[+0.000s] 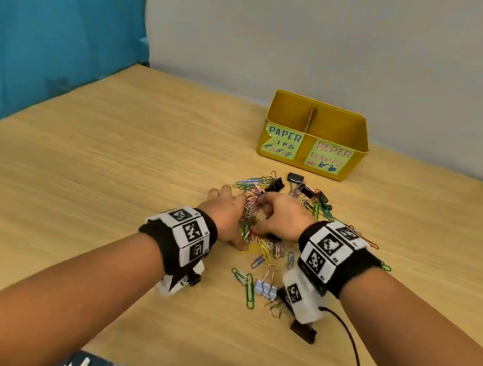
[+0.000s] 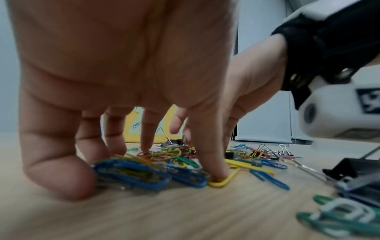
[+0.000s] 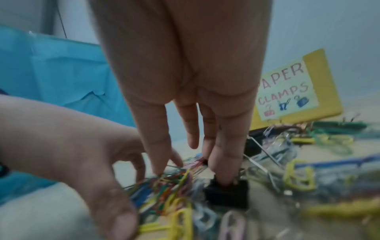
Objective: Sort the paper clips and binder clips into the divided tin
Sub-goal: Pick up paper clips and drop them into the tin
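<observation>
While both hands are pressing into the clip pile (image 1: 272, 220) mid-table, the left hand (image 1: 224, 215) is spreading straight fingertips (image 2: 216, 168) on paper clips (image 2: 131, 172); the right hand (image 1: 283, 219) is pressing one black binder clip (image 3: 226, 193), its fingers only slightly bent. The heap is too tangled and blurred to count. The one tin (image 1: 314, 137) is sitting near the far edge, its contents hidden.

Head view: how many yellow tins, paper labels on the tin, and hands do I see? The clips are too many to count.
Yellow divided metal tin: 1
Paper labels, blue-lettered label and pink-lettered label: 2
Hands, left hand and right hand: 2
Total: 5
</observation>
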The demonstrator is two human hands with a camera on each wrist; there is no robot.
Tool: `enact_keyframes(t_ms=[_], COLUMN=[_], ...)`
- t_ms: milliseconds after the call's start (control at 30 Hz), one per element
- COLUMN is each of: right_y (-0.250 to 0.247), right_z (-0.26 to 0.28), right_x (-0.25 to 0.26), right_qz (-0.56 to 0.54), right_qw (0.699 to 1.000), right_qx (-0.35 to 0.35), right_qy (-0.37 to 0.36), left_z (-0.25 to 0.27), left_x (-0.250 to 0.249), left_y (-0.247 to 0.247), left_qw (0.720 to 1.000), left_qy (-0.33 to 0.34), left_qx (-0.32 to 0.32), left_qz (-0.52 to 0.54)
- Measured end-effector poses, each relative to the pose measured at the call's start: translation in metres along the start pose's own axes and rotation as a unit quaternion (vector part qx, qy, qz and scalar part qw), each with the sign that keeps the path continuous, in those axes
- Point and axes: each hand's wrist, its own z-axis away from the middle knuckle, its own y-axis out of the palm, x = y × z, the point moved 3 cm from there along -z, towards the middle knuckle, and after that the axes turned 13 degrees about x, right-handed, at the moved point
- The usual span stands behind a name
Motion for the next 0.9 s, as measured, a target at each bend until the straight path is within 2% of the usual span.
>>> enact_keyframes(t_ms=[133, 200, 267, 367, 467, 567, 700, 833, 900], right_y=[-0.019, -0.027, -0.032, -0.025, -0.013, -0.009, -0.005, -0.004, -0.015], right_z=[-0.013, -0.023, -0.038, -0.056, -0.068, -0.072, -0.073, -0.069, -0.064], right_x=[-0.009, 0.004, 0.02, 0.035, 0.036, 0.035, 0.031, 0.025, 0.021], right_qz=[0.051, 0.064, 0.125, 0.248, 0.335, 0.336, 0.319, 0.299, 0.254], right_qw=[0.998, 0.998, 0.992, 0.963, 0.936, 0.937, 0.938, 0.944, 0.958], right_qx=[-0.011, -0.015, 0.018, 0.105, 0.109, 0.091, 0.118, 0.121, 0.119], right_qy=[0.034, 0.007, -0.019, -0.009, -0.001, -0.025, -0.06, -0.065, -0.059], left_z=[-0.011, -0.015, -0.017, -0.019, -0.018, -0.016, -0.017, -0.02, -0.02], left_x=[0.012, 0.015, 0.017, 0.019, 0.025, 0.03, 0.03, 0.031, 0.031], left_y=[-0.007, -0.011, -0.014, -0.014, -0.017, -0.02, -0.021, -0.023, -0.028], left_qw=[1.0, 1.0, 1.0, 0.999, 0.999, 0.999, 0.998, 0.995, 0.992], left_qy=[0.004, 0.011, 0.014, 0.031, 0.029, 0.036, 0.041, 0.053, 0.068], left_qx=[0.009, 0.013, 0.007, -0.002, -0.008, -0.012, -0.023, -0.032, -0.043], left_qz=[0.013, 0.014, 0.007, 0.012, 0.028, 0.039, 0.045, 0.084, 0.097])
